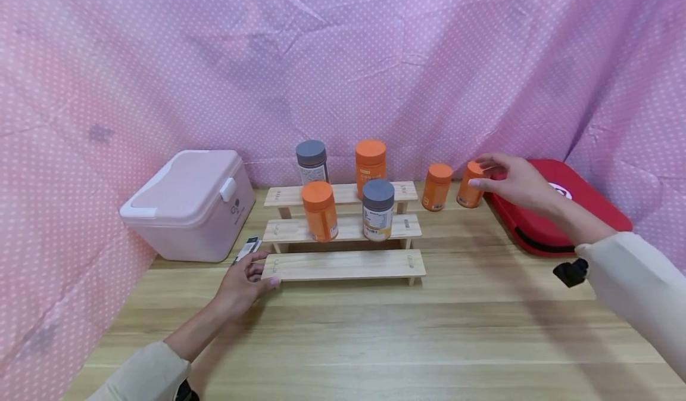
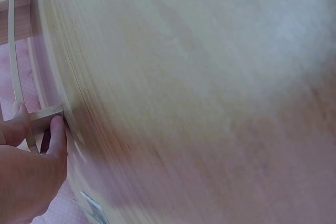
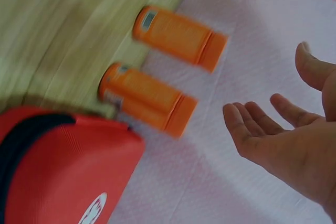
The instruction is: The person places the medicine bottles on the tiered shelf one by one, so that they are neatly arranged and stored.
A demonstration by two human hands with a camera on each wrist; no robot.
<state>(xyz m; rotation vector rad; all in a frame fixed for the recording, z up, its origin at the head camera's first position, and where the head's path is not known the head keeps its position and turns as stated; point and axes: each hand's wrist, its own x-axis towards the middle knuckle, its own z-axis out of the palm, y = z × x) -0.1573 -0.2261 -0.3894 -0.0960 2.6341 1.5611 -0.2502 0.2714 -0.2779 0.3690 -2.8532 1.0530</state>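
Observation:
A three-step wooden rack (image 1: 343, 265) stands on the table. My left hand (image 1: 242, 285) grips the left end of its lowest step; the left wrist view shows thumb and fingers (image 2: 59, 135) around the step's end. On the top step are a grey-capped bottle (image 1: 311, 161) and a large orange bottle (image 1: 371, 168). The middle step holds an orange bottle (image 1: 320, 211) and a grey-capped bottle (image 1: 377, 210). My right hand (image 1: 517, 183), fingers spread, is nearest a small orange bottle (image 1: 470, 186); the right wrist view shows a gap between them. Another small orange bottle (image 1: 436, 187) stands left of it.
A pale pink lidded box (image 1: 187, 204) stands at the left. To the right lies a red zip case (image 1: 563, 210), partly beneath my right forearm. A small printed packet (image 1: 249, 248) lies beside the rack. Pink dotted cloth (image 1: 343, 61) hangs behind everything.

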